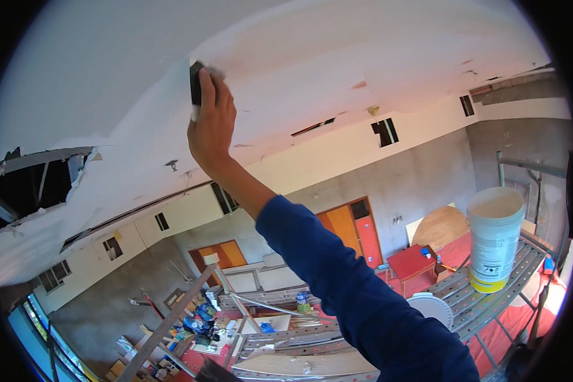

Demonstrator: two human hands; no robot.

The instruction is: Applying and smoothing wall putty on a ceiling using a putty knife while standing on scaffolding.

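My right hand (211, 118) reaches up to the white ceiling (286, 70), its arm in a dark blue sleeve. The fingers are closed on a flat black hand tool (196, 86) with whitish ends, pressed against the ceiling. Its exact kind is partly hidden by the fingers. Around it the ceiling shows smooth pale patches and a faint seam. My left hand is not in view. At the lower edge a dark object (216, 370) shows only in part.
A white bucket with a yellow base (495, 242) stands on perforated metal scaffold planks (455, 296), near a round white lid (431, 309). Scaffold rails (172, 318) rise at the lower left. The ceiling has a ragged opening (32, 184). Far below are a red table (412, 261) and clutter.
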